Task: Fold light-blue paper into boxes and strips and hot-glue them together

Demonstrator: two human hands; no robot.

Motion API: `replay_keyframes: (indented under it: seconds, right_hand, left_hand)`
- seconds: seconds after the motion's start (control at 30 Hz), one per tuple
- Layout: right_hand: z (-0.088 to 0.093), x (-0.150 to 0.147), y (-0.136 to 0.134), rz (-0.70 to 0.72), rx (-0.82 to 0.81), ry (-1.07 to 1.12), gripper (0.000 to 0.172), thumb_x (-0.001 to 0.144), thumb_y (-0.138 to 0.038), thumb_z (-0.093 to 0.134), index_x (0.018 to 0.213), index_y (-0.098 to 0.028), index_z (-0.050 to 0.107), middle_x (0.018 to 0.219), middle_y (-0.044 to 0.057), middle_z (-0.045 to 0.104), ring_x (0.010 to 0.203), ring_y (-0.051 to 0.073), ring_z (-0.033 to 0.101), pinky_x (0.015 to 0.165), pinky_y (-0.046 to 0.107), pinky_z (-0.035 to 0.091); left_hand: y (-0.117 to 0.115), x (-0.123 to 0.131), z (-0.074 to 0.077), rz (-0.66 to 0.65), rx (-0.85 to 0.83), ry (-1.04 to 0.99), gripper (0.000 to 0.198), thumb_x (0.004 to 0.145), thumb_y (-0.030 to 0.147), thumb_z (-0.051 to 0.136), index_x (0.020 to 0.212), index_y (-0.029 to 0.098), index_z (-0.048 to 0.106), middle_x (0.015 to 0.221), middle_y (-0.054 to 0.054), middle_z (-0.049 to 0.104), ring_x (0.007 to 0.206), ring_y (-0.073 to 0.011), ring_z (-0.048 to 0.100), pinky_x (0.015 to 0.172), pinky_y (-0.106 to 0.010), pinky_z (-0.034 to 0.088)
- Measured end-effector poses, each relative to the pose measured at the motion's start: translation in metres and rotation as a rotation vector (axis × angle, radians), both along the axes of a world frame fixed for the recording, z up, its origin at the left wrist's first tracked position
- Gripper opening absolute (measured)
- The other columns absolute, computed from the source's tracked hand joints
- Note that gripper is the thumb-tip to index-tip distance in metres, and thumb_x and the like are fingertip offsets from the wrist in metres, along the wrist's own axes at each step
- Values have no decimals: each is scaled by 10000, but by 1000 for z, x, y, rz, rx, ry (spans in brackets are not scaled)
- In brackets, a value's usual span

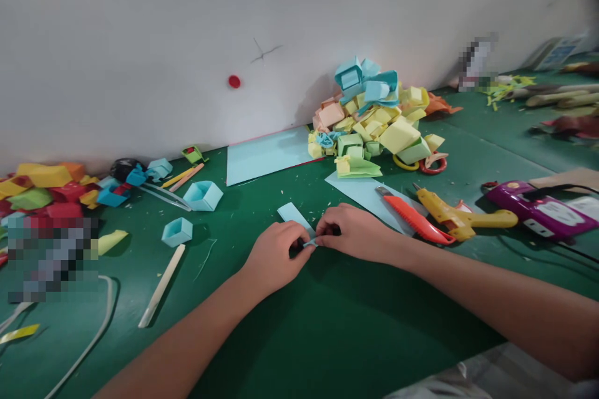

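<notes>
A light-blue paper strip (296, 215) lies at the middle of the green table, its near end pinched between both hands. My left hand (281, 252) is closed, thumb and forefinger on the strip's end. My right hand (350, 230) grips the same end from the right, fingertips pressed together. The fingers partly hide that end, so its fold cannot be made out. Just right of my right hand lie a flat blue paper sheet (349, 190), an orange utility knife (416, 218) and a yellow glue gun (461, 212).
Folded paper boxes (374, 121) are heaped against the white wall (140, 62). Two blue paper boxes (176, 232) and a pale stick (161, 287) lie left. A blue sheet (266, 153) lies behind. Scissors (433, 163) and a purple corded device (538, 209) lie right.
</notes>
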State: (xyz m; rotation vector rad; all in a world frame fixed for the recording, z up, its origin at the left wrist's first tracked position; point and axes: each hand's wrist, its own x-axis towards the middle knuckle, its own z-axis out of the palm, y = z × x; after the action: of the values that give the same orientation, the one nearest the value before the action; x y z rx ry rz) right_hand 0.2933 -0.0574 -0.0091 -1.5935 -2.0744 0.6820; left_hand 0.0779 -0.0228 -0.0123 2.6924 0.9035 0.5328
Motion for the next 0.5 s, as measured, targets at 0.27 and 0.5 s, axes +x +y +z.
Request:
replay_keyframes:
  seconds: [0.27,0.5]
  right_hand:
    - [0,-1,-1,84,68,-100,123,953,-310,659,891,-222,720,928,38,729,936,235,611,808,357,455]
    - [-1,-5,-2,116,101,-191,161,984,-269,611,887,-204,722,984,61,734,920,230,611,886,410,443]
  left_hand:
    - [1,1,4,-5,-63,-3,108,902,218,631,817,232,567,730,30,624,683,-172,592,633,-296,428]
    - [2,1,0,-29,-58,-6,161,898,173,650,791,220,538,717,36,596,673,-163,560,642,-295,389]
